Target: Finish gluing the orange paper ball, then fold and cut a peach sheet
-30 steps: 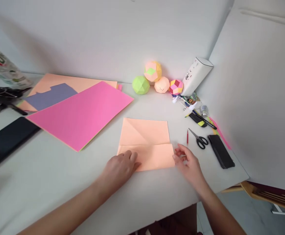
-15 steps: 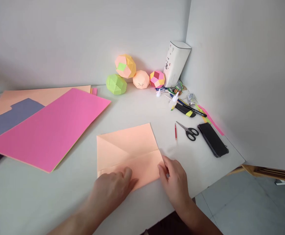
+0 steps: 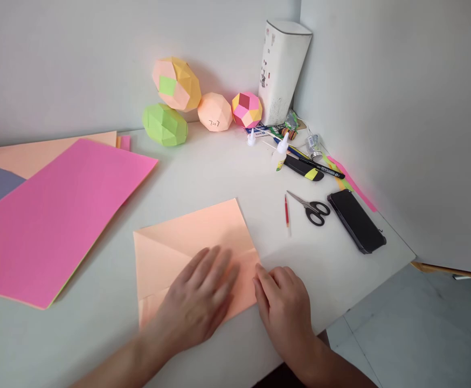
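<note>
A sheet of peach paper with crease lines lies on the table in front of me. My left hand rests over its lower middle, fingers stretched out and slightly blurred, hiding part of the creases. At the sheet's right edge, my right hand has thumb and curled index finger closed on the paper near its lower right corner. To the right of the sheet lie a thin red refill and black-handled scissors.
Pink card sheets lie at left over peach and grey-blue paper. Faceted paper balls stand along the wall beside a tall white box. A glue bottle, a utility knife and a phone sit at right.
My left hand has moved up and opened from curled fingers to stretched ones on the paper. My right hand stays at the right edge. The view has shifted slightly.
</note>
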Tool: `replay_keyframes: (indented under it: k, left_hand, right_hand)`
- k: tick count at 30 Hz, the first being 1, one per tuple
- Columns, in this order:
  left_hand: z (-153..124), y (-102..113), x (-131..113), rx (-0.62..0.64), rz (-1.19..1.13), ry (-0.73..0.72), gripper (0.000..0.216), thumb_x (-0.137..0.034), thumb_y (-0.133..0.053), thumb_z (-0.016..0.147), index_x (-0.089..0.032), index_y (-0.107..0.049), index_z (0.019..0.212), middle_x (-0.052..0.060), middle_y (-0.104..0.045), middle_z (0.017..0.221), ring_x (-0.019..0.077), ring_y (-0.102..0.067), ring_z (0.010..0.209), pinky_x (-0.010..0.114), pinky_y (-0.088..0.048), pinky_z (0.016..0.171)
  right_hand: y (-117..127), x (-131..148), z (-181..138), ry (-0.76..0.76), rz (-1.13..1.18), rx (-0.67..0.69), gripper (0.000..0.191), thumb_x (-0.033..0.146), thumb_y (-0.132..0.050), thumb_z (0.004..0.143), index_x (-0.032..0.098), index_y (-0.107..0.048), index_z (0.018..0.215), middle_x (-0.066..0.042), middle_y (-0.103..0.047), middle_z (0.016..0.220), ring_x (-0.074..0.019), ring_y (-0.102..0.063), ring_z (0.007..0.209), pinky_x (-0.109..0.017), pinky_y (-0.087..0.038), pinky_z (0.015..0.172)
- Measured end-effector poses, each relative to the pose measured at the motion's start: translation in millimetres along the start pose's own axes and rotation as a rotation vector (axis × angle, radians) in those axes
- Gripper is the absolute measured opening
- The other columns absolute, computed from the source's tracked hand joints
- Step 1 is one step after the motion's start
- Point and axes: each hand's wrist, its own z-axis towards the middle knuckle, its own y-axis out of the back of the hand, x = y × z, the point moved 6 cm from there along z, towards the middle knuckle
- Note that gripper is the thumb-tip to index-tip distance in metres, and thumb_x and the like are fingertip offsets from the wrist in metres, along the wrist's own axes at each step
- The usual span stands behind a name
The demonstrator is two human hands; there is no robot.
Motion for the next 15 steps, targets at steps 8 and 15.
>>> replay_keyframes:
  k: [8,15]
  left_hand:
    - [4.7,-19.1,-0.2,0.233,-0.275,-0.17,0.065,-0.013,-0.042,0.085,-0.008,-0.023,0.147,0.014,-0.023,0.155,0.0313,-0.018,0.143,0.053,-0.02,0.116]
    - [5.7,-18.8,2.9,0.224,-0.314,-0.15,0.064,-0.021,-0.044,0.089,-0.011,-0.021,0.148,0.011,-0.026,0.155,0.0293,-0.019,0.143,0.052,-0.019,0.117]
  right_hand:
    - [1.0,0.5,0.8,0.009,0.01,0.01,0.021,0.013,-0.051,0.091,0.011,-0.07,0.099,-0.001,-0.048,0.058,-0.0138,-0.043,0.057,-0.027,-0.032,0.051]
    - [-1.1,-0.4,-1.4,0.005,0.021,0.033,0.021,0.01,-0.051,0.09,0.011,-0.07,0.099,-0.001,-0.049,0.058,-0.0137,-0.041,0.056,-0.027,-0.033,0.05]
